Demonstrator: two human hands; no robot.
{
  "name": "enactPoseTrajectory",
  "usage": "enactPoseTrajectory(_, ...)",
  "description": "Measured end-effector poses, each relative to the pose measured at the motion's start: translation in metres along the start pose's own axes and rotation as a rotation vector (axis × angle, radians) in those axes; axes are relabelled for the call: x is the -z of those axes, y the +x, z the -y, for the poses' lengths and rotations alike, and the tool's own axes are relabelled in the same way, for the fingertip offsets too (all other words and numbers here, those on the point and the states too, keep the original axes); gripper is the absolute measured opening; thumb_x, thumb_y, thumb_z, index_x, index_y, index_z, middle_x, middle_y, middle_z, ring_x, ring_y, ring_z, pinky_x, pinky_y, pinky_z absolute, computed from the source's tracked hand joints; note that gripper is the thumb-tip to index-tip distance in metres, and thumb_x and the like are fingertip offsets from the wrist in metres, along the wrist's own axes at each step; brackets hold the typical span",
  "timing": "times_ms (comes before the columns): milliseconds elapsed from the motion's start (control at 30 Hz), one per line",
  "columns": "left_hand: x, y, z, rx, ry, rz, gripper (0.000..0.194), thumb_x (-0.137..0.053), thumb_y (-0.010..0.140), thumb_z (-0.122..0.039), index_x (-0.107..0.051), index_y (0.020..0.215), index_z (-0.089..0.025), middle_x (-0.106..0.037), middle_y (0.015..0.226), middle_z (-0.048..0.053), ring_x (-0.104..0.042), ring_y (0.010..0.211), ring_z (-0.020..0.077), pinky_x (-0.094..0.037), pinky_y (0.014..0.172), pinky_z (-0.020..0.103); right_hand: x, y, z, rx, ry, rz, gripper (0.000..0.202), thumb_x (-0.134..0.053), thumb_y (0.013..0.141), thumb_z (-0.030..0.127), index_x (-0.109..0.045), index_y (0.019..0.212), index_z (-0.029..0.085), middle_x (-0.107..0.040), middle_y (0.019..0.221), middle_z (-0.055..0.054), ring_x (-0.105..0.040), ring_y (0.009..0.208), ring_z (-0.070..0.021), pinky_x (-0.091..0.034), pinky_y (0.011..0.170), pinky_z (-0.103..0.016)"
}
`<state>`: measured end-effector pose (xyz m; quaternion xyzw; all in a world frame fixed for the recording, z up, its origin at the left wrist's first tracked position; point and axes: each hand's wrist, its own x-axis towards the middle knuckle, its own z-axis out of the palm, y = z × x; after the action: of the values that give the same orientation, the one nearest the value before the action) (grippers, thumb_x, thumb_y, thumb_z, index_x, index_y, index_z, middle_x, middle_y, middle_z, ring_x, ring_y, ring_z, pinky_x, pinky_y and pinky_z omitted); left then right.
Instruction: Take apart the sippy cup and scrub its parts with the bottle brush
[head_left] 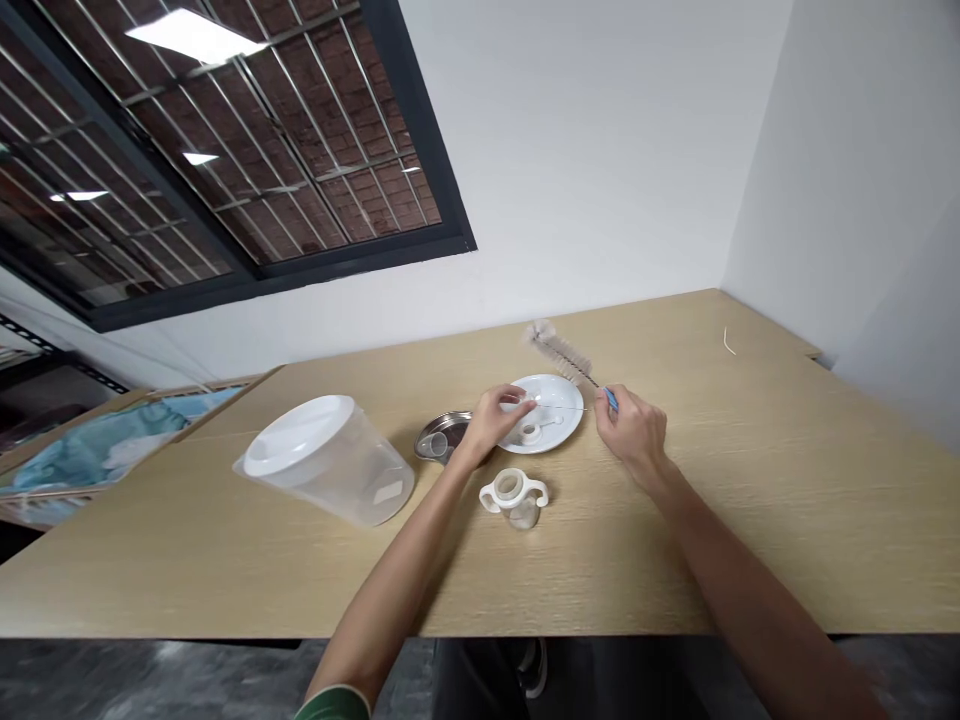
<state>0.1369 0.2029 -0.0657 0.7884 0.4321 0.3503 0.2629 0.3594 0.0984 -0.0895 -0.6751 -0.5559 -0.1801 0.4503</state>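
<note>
Both hands were over the bench [787, 480] in the head view. The right hand [634, 425] was closed round the blue handle of a bottle brush [559, 352], whose bristles slanted up to the far left, beyond the plate's far right rim. The left hand [491, 422] was at the left side of that white plate [568, 428], its thumb and fingers close together; I could not tell whether they gripped the thin line [562, 407] running rightward. Small white parts [531, 433] lay on the plate. Nearer stood a two-handled bottle [517, 498], open at the top. To the left were a metal tray [421, 444] with a clear cup [434, 444], then a lidded plastic pitcher [341, 462].
</note>
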Motion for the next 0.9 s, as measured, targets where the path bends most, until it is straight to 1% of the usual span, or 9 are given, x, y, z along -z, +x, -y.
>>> enactPoseTrajectory(100, 0.011, -0.011, 0.016, 0.06, -0.363, -0.155, 0.049, -0.083, 0.066, -0.047, -0.067, 0.102, -0.016, -0.071, 0.105, 0.011, -0.068, 0.093, 0.0232, -0.054, 0.082, 0.034, -0.001, -0.003, 0.001, 0.03, 0.053, 0.023, 0.037, -0.041, 0.097, 0.037, -0.063, 0.077, 0.016, -0.063, 0.063, -0.003, -0.048, 0.053, -0.0117, -0.019, 0.054, -0.028)
enactPoseTrajectory(167, 0.014, -0.019, 0.025, 0.109, -0.52, -0.242, 0.056, -0.087, 0.06, -0.043, -0.065, 0.104, -0.015, -0.071, 0.105, 0.012, -0.068, 0.093, 0.0228, -0.055, 0.08, 0.033, -0.001, -0.007, 0.003, 0.075, 0.092, 0.049, 0.037, -0.041, 0.098, 0.038, -0.064, 0.079, 0.016, -0.063, 0.063, -0.002, -0.048, 0.052, -0.0114, -0.022, 0.054, -0.027)
enactPoseTrajectory(300, 0.018, -0.029, 0.039, 0.141, -0.606, -0.342, 0.058, -0.09, 0.055, -0.038, -0.068, 0.101, -0.013, -0.071, 0.109, 0.014, -0.068, 0.097, 0.0232, -0.055, 0.087, 0.035, -0.002, -0.013, 0.009, 0.17, 0.159, 0.095, 0.035, -0.042, 0.099, 0.037, -0.067, 0.087, 0.016, -0.063, 0.065, -0.002, -0.051, 0.053, -0.0115, -0.029, 0.055, -0.025)
enactPoseTrajectory(367, 0.021, -0.032, 0.044, 0.156, -0.612, -0.383, 0.055, -0.09, 0.056, -0.04, -0.069, 0.099, -0.013, -0.072, 0.106, 0.014, -0.069, 0.096, 0.0235, -0.054, 0.09, 0.037, -0.002, -0.016, 0.012, 0.22, 0.197, 0.115, 0.034, -0.042, 0.099, 0.036, -0.068, 0.091, 0.016, -0.065, 0.067, -0.002, -0.053, 0.054, -0.0112, -0.032, 0.055, -0.024)
enactPoseTrajectory(467, 0.025, -0.035, 0.047, 0.179, -0.597, -0.472, 0.049, -0.089, 0.057, -0.043, -0.071, 0.09, -0.013, -0.074, 0.098, 0.014, -0.07, 0.09, 0.0239, -0.055, 0.088, 0.037, -0.004, -0.02, 0.017, 0.305, 0.235, 0.136, 0.031, -0.044, 0.099, 0.034, -0.068, 0.093, 0.015, -0.066, 0.068, -0.002, -0.054, 0.054, -0.01, -0.033, 0.055, -0.023)
enactPoseTrajectory(533, 0.025, -0.037, 0.047, 0.184, -0.602, -0.485, 0.046, -0.089, 0.056, -0.044, -0.071, 0.086, -0.013, -0.074, 0.094, 0.013, -0.071, 0.087, 0.024, -0.056, 0.086, 0.037, -0.006, -0.023, 0.018, 0.354, 0.215, 0.135, 0.03, -0.046, 0.099, 0.034, -0.069, 0.093, 0.015, -0.067, 0.068, -0.002, -0.055, 0.054, -0.0098, -0.032, 0.054, -0.023)
enactPoseTrajectory(633, 0.025, -0.04, 0.044, 0.178, -0.632, -0.455, 0.045, -0.088, 0.059, -0.043, -0.07, 0.087, -0.013, -0.074, 0.092, 0.012, -0.071, 0.087, 0.0236, -0.056, 0.087, 0.036, -0.011, -0.025, 0.017, 0.375, 0.143, 0.116, 0.03, -0.047, 0.099, 0.034, -0.07, 0.095, 0.016, -0.069, 0.072, -0.002, -0.058, 0.056, -0.0103, -0.031, 0.053, -0.023)
enactPoseTrajectory(800, 0.023, -0.042, 0.038, 0.193, -0.684, -0.44, 0.045, -0.089, 0.059, -0.041, -0.071, 0.089, -0.013, -0.075, 0.092, 0.012, -0.071, 0.087, 0.023, -0.056, 0.089, 0.036, -0.011, -0.02, 0.01, 0.282, 0.036, 0.072, 0.032, -0.046, 0.099, 0.036, -0.071, 0.093, 0.017, -0.071, 0.075, -0.003, -0.06, 0.059, -0.011, -0.031, 0.053, -0.023)
enactPoseTrajectory(900, 0.023, -0.042, 0.036, 0.22, -0.692, -0.447, 0.045, -0.089, 0.058, -0.041, -0.072, 0.088, -0.012, -0.075, 0.092, 0.013, -0.071, 0.087, 0.0239, -0.056, 0.089, 0.037, -0.006, -0.018, 0.01, 0.26, 0.065, 0.074, 0.031, -0.046, 0.099, 0.035, -0.07, 0.093, 0.017, -0.07, 0.074, -0.002, -0.06, 0.058, -0.0107, -0.033, 0.053, -0.023)
